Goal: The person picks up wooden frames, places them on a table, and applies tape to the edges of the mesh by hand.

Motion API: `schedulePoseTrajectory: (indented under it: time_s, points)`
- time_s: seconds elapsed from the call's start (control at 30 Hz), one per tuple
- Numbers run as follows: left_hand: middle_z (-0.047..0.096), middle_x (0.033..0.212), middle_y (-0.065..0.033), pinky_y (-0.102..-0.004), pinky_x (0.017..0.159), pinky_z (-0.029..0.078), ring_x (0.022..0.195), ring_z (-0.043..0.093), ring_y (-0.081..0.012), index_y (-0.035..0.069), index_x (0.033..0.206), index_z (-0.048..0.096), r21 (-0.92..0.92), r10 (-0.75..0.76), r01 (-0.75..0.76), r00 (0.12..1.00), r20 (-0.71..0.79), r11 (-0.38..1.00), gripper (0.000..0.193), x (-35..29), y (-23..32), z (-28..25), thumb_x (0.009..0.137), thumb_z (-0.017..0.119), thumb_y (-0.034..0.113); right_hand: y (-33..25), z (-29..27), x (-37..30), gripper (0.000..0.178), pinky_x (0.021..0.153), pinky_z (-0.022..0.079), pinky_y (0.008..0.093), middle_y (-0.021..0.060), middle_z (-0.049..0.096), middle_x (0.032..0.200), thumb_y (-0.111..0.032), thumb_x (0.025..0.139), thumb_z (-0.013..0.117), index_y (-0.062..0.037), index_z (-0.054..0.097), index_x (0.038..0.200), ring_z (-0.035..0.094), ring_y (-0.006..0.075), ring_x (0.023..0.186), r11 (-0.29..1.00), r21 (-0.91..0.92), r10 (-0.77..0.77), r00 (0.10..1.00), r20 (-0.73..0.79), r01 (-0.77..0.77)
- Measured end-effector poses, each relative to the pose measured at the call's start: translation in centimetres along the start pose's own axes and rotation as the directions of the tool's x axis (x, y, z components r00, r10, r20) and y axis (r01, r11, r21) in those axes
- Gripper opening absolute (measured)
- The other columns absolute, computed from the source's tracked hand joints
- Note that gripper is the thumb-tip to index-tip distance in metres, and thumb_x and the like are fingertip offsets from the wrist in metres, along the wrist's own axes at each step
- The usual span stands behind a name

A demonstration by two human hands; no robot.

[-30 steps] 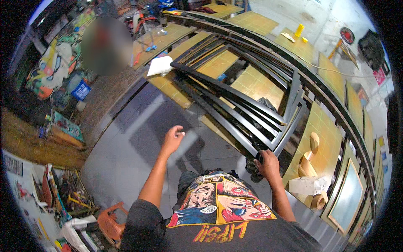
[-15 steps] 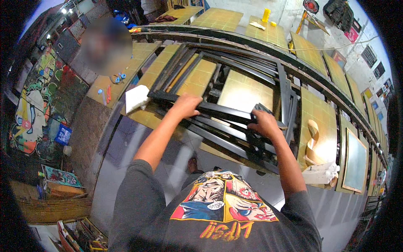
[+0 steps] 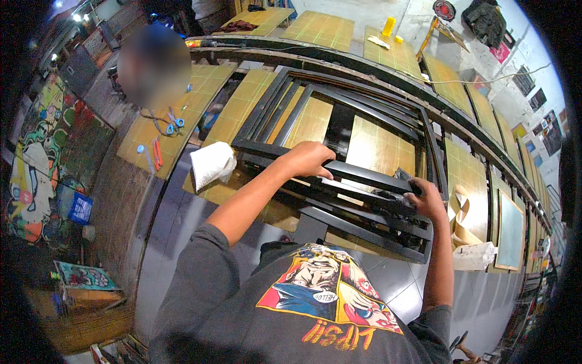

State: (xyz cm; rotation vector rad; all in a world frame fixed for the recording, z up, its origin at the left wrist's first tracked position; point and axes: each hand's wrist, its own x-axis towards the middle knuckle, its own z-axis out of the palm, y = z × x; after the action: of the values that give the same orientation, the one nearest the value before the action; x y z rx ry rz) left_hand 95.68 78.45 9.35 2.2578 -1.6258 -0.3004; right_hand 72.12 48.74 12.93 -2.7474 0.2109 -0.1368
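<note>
Several black rectangular frames point(image 3: 370, 175) lie in a loose, overlapping stack across the boards in front of me. My left hand point(image 3: 308, 159) is closed over the near rail of an upper frame, fingers curled round its edge. Near the right end of that rail, my right hand point(image 3: 426, 197) is closed round the frame. A dark, crumpled piece of material point(image 3: 401, 175) shows beside its fingers; I cannot tell whether it is held. Lower frames stick out toward me at uneven angles.
Yellowish boards point(image 3: 467, 173) rest on long dark rails. A white bag point(image 3: 212, 165) lies left of the frames, scissors point(image 3: 174, 123) farther left. Curled brown paper point(image 3: 459, 215) and a white container point(image 3: 474, 256) stand right. A blurred person point(image 3: 153, 70) is at far left.
Both hands have moved right, together with the upper frames. The upper frames now lie more squarely over each other, and lower rails show more widely spread. The head view has shifted slightly.
</note>
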Motion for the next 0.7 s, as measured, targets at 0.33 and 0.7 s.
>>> schedulePoseTrajectory:
  time_s: [0.33,0.7]
  points:
    - [0.065,0.1,-0.0232,-0.0408,0.083,0.048,0.096,0.062,-0.0373,-0.002,0.107,0.063,-0.179,-0.127,0.16,0.975,0.181,0.971,0.051,-2.3,-1.9,0.3,0.075,0.075,0.036,1.7,3.8,1.7,0.042,0.084,0.046,0.044,0.018,0.064,0.098,-0.033,0.078,0.072,-0.0021,0.062,0.105,0.06,0.0359,0.093,0.993,-0.049,-0.107,0.993,0.054,0.11]
    - [0.061,0.07,-0.015,-0.0343,0.065,0.045,0.065,0.057,-0.0197,-0.004,0.092,0.063,-0.282,-0.136,0.154,0.987,0.081,0.947,0.032,-1.4,-0.4,-1.4,0.075,0.074,0.021,-2.6,4.5,-7.7,0.041,0.103,0.036,0.045,0.0156,0.054,0.124,-0.02,0.075,0.072,-0.0068,0.059,0.112,0.046,0.0346,0.123,1.0,-0.007,-0.006,0.896,-0.444,0.003]
